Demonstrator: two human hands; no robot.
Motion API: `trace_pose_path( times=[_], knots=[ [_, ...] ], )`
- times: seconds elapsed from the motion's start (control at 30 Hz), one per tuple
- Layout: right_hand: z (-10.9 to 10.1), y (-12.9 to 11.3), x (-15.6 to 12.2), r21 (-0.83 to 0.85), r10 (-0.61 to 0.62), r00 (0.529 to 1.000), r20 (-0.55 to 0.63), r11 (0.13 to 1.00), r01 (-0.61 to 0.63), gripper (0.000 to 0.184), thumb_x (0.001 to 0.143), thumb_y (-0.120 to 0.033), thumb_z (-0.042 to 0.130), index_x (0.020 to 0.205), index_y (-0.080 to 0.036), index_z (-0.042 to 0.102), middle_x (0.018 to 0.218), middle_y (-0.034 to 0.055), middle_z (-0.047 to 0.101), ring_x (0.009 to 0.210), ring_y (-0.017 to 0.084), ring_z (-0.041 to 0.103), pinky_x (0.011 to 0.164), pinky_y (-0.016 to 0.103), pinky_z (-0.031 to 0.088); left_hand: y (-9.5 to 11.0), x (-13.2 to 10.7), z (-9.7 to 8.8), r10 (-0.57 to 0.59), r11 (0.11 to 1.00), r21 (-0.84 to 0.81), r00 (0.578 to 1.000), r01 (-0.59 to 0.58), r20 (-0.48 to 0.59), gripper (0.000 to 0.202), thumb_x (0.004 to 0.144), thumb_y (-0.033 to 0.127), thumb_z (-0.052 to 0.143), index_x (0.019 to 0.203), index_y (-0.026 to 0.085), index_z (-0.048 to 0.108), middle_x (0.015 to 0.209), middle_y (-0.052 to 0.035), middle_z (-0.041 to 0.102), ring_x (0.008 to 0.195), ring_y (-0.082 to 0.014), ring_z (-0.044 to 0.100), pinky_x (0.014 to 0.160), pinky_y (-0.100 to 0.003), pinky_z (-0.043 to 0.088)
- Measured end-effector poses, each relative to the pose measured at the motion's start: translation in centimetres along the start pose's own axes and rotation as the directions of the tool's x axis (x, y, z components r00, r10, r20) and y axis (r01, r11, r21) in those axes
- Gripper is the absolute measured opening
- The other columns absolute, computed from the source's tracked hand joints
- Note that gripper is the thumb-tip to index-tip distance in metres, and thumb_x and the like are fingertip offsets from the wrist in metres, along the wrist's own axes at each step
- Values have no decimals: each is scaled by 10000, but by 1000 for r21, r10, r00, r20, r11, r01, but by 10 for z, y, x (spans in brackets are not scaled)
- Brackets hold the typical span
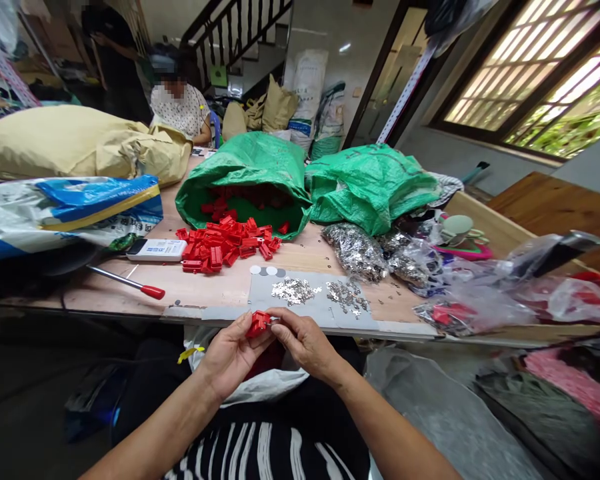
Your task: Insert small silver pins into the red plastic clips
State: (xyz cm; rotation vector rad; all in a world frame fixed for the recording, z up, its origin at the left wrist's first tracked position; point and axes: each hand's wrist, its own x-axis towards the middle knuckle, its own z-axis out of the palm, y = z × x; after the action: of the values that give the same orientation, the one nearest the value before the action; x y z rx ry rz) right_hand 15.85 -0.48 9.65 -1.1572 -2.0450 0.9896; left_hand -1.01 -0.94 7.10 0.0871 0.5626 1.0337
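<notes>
My left hand is closed around a small red plastic piece, held just below the table's front edge. My right hand pinches at the same red piece from the right, with a tiny metal part at its fingertips. On the table lie two small heaps of shiny metal bits on a grey sheet. Behind them a pile of red plastic pieces spills out of an open green sack.
A second green sack and clear bags of metal parts lie to the right. A white remote-like device, a red-handled screwdriver and large sacks are at left. A seated person is at the far end.
</notes>
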Motion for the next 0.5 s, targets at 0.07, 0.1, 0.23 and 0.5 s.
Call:
trace_pose_path(
  times=[0.07, 0.1, 0.23, 0.5],
  knots=[
    [1, 1, 1, 9, -1, 1000, -5, 1000, 1, 288, 942, -319, 431, 1187, -239, 560, 926, 19, 666, 797, 149, 591, 733, 244, 421, -1, -1, 0, 6, 1000, -9, 1000, -6, -4, 170, 880, 151, 513, 877, 87, 671, 902, -113, 729, 929, -202, 685, 1031, -380, 437],
    [2, 3, 1, 35, -3, 1000, -8, 999, 3, 280, 945, -329, 425, 1160, -235, 578, 924, 19, 660, 794, 147, 585, 731, 243, 419, -1, -1, 0, 13, 1000, -10, 1000, -13, -7, 163, 878, 145, 515, 863, 87, 667, 894, -111, 729, 923, -203, 687, 1031, -385, 436],
    [8, 15, 5, 217, 28, 1000, 0, 976, -27, 327, 954, -400, 385, 976, -195, 639, 739, 0, 584, 624, 110, 492, 600, 222, 379, -5, -4, -5, 19, 999, 32, 1000, -19, 11, 69, 829, 158, 600, 808, 109, 645, 920, -108, 729, 917, -218, 689, 1018, -396, 437],
    [17, 39, 33, 170, 117, 993, -16, 979, -113, 305, 954, -415, 362, 981, -207, 583, 566, -59, 413, 534, 104, 401, 552, 221, 320, -13, 0, -43, 389, 701, 657, 921, -278, -25, 333, 672, 282, 753, 983, 194, 670, 1076, -70, 682, 1105, -251, 580, 1034, -394, 372]
  ],
)
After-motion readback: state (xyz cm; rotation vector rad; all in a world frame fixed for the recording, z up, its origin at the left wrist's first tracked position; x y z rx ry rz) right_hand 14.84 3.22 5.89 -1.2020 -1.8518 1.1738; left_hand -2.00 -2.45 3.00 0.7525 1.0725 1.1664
